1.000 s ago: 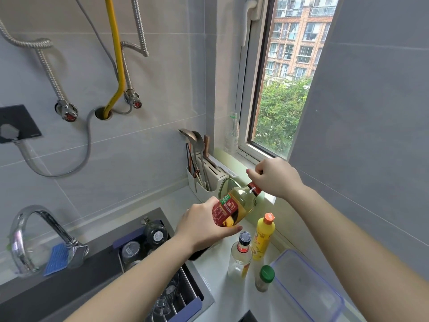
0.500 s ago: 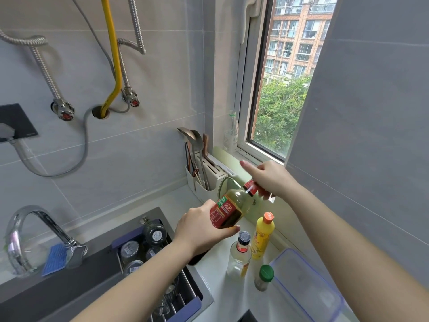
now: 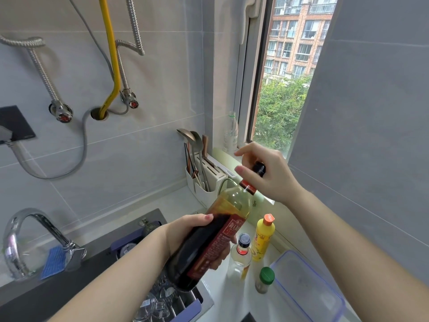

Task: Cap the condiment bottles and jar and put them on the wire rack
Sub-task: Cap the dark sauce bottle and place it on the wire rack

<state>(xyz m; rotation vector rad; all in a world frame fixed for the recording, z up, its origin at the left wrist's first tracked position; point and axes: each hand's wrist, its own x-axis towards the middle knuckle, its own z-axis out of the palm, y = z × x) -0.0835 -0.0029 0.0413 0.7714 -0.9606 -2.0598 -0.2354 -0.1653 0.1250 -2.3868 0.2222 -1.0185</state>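
Soy-sauce bottle [image 3: 209,242], dark glass with a red label, is in our left hand [image 3: 185,235], tilted so its neck points up and to the right over the edge of the sink [image 3: 69,275]. Our left fingers wrap around the lower body of the bottle, thumb on top and fingertips showing below the label. Our right hand [image 3: 269,175] is at the neck, where the black cap [image 3: 259,168] sits on the mouth; thumb and curled fingers close around the cap, while the index finger sticks out straight toward the left. On the white counter [image 3: 222,298] below the bottle stand three more containers close together: a small clear bottle with a black-and-red cap [image 3: 240,254], a yellow squeeze bottle with an orange top [image 3: 262,238] just behind it, and a small jar with a green lid [image 3: 264,280] nearest us. A clear plastic box with a blue rim [image 3: 306,291] lies to the right of the jar. Behind, against the wall, a white utensil holder [image 3: 204,182] carries spoons and knives, and an empty clear bottle [image 3: 231,133] stands on the windowsill. In the sink we see a wire rack [image 3: 167,305] with glassware in it, and a chrome faucet [image 3: 25,240] at the left.
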